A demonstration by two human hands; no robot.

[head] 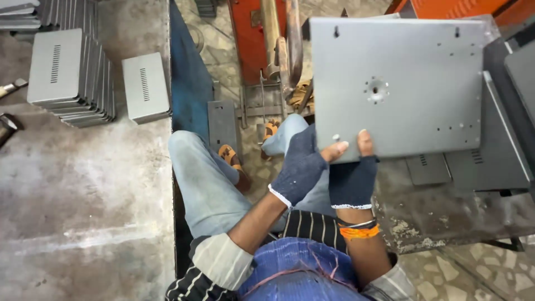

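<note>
A large flat grey metal plate [407,83] with a round hole in its middle and small holes along its edges is held up over the right-hand workbench [446,212]. My left hand [301,164], in a dark fingerless glove, grips the plate's lower left corner. My right hand [354,173], also gloved, holds the same lower edge just beside it, thumb on top. An orange band circles my right wrist. More grey plates [473,164] lie under the held one.
On the left concrete surface [83,195] stand a stack of grey vented metal covers [69,75] and a single cover [145,86]. A red machine frame [251,33] with a lever stands ahead. My legs and orange sandals rest on the tiled floor between.
</note>
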